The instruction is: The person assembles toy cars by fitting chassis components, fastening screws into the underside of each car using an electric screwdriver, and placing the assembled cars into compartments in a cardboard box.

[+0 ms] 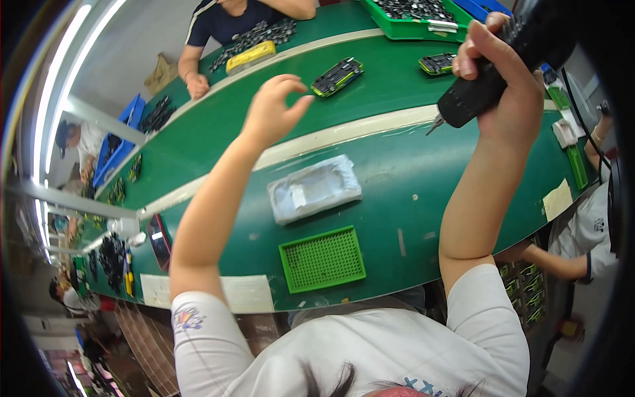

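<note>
A: The right hand (506,86) is wrapped tight around a black electric screwdriver (493,79), fingers curled over the top of the barrel, thumb hidden behind. The metal bit points down and to the left, in the air above the green belt (397,178).

B: And the other hand?

A: The left hand (274,109) is raised and holds nothing. Thumb and forefinger curve toward each other in a narrow pinch with a small gap between them; the other fingers are loosely bent.

B: What lies under them?

A: Between the two forearms, on the near strip of the belt, a flat part wrapped in clear plastic film (314,188). Nearer still, just by the table edge, a green perforated tray (322,259). Neither hand touches either one.

B: Farther off?

A: Beyond the pale dividing stripe (344,132), two green-edged black assemblies lie on the far strip: one (337,76) just right of the left hand, one (438,63) close to the screwdriver hand. A yellow block (250,57) sits farther left, in front of another person (231,20) in a dark top, whose hand rests on the far edge. A green bin of dark parts (413,20) stands at the far right.

B: Anyone else?

A: A person's arm (555,261) in a white sleeve at the right, low beside the table.
</note>
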Available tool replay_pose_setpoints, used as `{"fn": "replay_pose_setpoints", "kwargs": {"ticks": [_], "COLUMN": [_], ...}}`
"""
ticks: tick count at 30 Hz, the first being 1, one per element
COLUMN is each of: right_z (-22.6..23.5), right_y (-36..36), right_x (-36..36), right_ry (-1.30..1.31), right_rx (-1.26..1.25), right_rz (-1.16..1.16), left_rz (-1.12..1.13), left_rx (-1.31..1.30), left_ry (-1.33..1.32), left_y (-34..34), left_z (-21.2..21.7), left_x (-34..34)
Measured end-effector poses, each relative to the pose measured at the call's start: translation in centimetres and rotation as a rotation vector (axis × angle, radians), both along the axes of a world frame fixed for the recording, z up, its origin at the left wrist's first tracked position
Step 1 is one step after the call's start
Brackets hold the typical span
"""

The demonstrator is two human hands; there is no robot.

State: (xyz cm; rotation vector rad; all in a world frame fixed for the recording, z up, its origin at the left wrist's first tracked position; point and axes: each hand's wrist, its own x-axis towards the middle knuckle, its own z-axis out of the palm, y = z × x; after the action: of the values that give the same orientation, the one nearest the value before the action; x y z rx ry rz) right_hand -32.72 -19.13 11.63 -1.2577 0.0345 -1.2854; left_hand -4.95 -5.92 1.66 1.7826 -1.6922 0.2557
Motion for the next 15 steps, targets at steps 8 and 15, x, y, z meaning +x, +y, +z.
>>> {"fn": "replay_pose_setpoints", "kwargs": {"ticks": [8,15], "right_z": [3.0,2.7], "right_y": [0.6,-0.1], "right_x": [-0.6,-0.8], "right_ry": [0.099,0.16], "right_rx": [0.301,0.278], "right_rz": [-0.282,-0.333], "left_rz": [0.24,0.361], "left_rx": [0.214,0.348], "left_ry": [-0.045,0.064], "left_y": [-13.6,-14.9], "left_z": [-5.6,-6.9], "left_x": [0.3,1.5]}}
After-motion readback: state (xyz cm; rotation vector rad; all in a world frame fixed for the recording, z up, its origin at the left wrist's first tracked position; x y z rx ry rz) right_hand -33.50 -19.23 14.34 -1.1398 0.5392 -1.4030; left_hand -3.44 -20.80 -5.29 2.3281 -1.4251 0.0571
